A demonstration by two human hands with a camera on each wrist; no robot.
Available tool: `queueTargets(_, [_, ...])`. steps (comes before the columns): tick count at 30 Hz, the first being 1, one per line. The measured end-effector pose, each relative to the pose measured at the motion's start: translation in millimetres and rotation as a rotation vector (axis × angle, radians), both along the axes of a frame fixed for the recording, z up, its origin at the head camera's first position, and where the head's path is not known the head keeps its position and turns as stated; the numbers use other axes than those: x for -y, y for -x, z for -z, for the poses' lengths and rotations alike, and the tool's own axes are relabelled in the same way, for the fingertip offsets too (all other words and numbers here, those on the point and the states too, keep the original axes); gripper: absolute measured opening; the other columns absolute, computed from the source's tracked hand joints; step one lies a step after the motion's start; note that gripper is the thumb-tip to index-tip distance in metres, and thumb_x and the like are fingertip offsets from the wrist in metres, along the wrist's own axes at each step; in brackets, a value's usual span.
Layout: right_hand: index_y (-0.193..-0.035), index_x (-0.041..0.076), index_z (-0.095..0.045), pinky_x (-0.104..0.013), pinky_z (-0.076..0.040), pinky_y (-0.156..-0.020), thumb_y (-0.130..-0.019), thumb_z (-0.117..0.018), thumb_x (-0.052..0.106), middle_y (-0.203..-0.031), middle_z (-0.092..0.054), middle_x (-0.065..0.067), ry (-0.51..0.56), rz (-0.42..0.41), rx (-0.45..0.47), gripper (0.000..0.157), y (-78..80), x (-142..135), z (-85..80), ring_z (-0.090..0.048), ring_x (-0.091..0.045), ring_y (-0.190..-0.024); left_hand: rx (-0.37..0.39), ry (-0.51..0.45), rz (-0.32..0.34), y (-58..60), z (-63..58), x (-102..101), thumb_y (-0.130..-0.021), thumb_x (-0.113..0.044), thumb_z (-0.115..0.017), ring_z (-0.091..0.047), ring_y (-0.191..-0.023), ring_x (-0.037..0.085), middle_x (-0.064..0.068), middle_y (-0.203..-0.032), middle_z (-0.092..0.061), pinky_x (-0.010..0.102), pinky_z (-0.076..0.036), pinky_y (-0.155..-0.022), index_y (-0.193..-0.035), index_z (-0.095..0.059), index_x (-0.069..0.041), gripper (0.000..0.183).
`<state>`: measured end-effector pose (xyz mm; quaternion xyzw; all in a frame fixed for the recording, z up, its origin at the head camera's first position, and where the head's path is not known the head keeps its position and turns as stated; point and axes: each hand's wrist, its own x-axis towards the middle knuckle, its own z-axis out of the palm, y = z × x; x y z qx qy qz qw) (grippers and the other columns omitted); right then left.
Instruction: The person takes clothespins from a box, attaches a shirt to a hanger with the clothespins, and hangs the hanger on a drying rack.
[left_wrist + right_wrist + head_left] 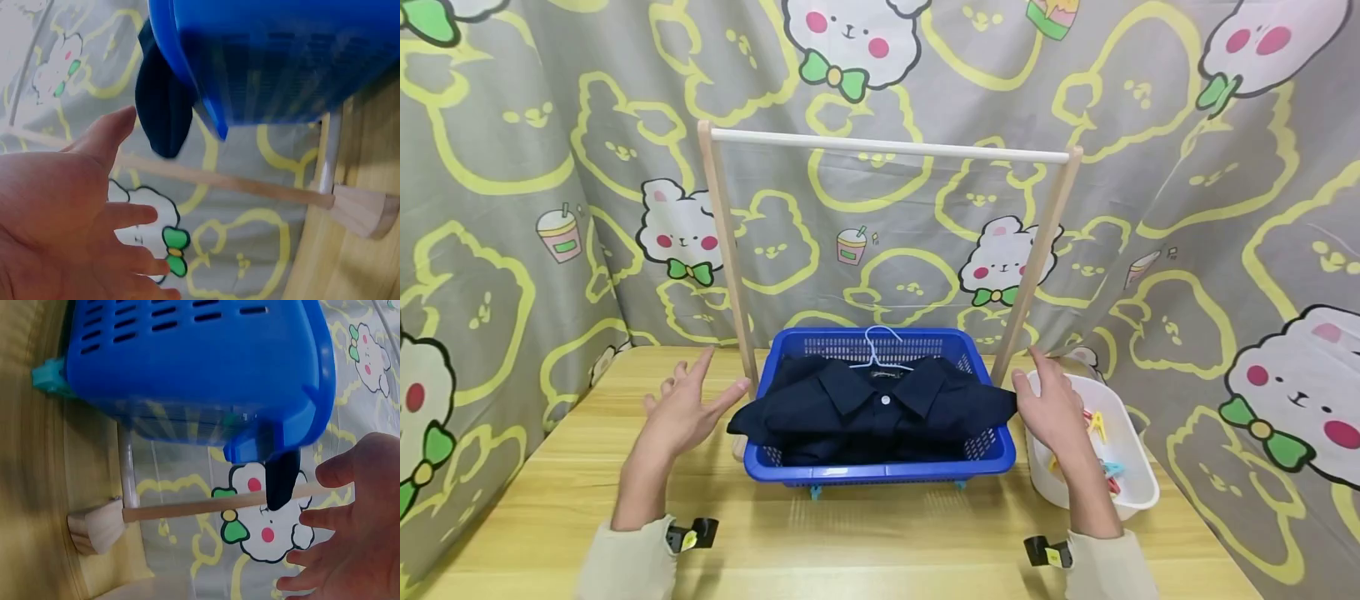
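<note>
A dark navy collared shirt lies in a blue plastic basket, its shoulders spilling over both side rims. Out of its collar rises the hook of a light-coloured hanger. My left hand is spread beside the basket's left side, holding nothing, with the thumb near the shirt's edge. On the other side my right hand is likewise spread and holds nothing, its thumb close to the shirt's right tip. Both wrist views show the palms and straight fingers apart from the dark cloth hanging over the rim.
A wooden rack with a white top bar stands around the basket. To the right, a white tub holds several coloured clothespins, partly behind my right arm. A patterned curtain surrounds the wooden table.
</note>
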<state>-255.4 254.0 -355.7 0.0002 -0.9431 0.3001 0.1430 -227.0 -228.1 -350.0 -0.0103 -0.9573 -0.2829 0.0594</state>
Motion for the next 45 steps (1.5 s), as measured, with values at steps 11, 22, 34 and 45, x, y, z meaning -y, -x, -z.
queueTargets(11, [-0.149,0.013,-0.028,-0.060,-0.024,-0.104,-0.101,-0.039,0.035,-0.151,-0.028,-0.018,0.061,-0.063,0.068,0.055,-4.7,20,-4.3,-0.029,-0.046,-0.134,0.004,-0.039,0.137,-5.1,-10.1,-31,-0.091,-0.062,-0.045,-0.015,-0.132,0.060,0.036,-0.149,-0.012,0.071,-0.018,-0.099,-0.152,-0.016,-0.008,0.086])
queueTargets(22, [-0.149,0.013,-0.030,-0.063,-0.026,-0.102,-0.092,-0.050,0.053,-0.147,-0.034,-0.024,0.017,-0.145,0.126,0.072,-10.0,31,-6.7,-0.032,-0.046,-0.133,0.037,-0.074,0.183,-8.3,-11.3,-51,-0.087,-0.067,-0.047,-0.019,-0.135,0.054,0.031,-0.152,-0.012,0.069,-0.023,-0.099,-0.151,-0.022,-0.014,0.087])
queueTargets(34, [-0.146,0.009,-0.035,-0.062,-0.027,-0.101,-0.082,-0.065,0.056,-0.147,-0.034,-0.023,0.007,-0.208,0.261,0.086,-10.9,35,-8.6,-0.032,-0.045,-0.133,0.099,-0.041,0.226,-7.1,-9.6,-54,-0.081,-0.061,-0.062,-0.029,-0.133,0.048,0.033,-0.148,-0.022,0.062,-0.033,-0.097,-0.140,-0.043,-0.005,0.084])
queueTargets(45, [-0.137,0.003,-0.045,-0.058,-0.034,-0.099,-0.081,-0.071,0.046,-0.137,-0.045,-0.026,0.001,-0.195,0.266,0.076,-6.7,41,-11.8,-0.044,-0.043,-0.122,0.124,-0.039,0.218,-3.2,-6.6,-54,-0.080,-0.051,-0.069,-0.032,-0.131,0.048,0.033,-0.146,-0.026,0.061,-0.031,-0.100,-0.135,-0.048,0.000,0.078])
